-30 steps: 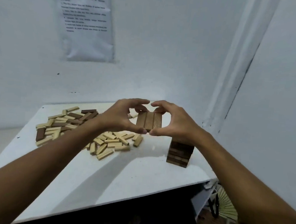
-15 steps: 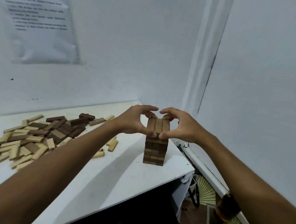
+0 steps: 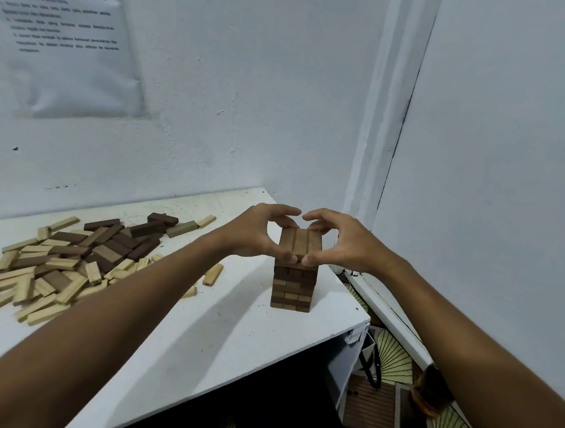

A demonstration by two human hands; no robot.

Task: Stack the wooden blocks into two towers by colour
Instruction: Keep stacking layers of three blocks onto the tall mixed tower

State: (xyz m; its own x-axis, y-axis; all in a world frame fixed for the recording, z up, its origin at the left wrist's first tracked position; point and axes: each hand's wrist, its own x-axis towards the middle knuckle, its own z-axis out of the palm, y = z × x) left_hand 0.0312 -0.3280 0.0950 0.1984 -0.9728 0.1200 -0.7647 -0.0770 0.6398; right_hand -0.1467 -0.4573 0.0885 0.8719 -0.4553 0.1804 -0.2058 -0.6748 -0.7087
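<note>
While the layer of three brown blocks (image 3: 299,245) rests on top of the brown tower (image 3: 292,287), both hands hold it squared: the left hand (image 3: 255,233) and the right hand (image 3: 342,242) each pinch the layer, thumb at the near end and fingers at the far end. The tower stands near the right front corner of the white table (image 3: 200,341), well apart from the pile of loose blocks (image 3: 73,260) on the left. The step in hand appears to be seating this layer. Good practice aligns its edges flush with the layer beneath and crosswise to it before any release. Both hands should open together and lift straight up, so that no sideways drag shifts the blocks. Uneven release could skew the layer or rock the tower toward the table edge.
</note>
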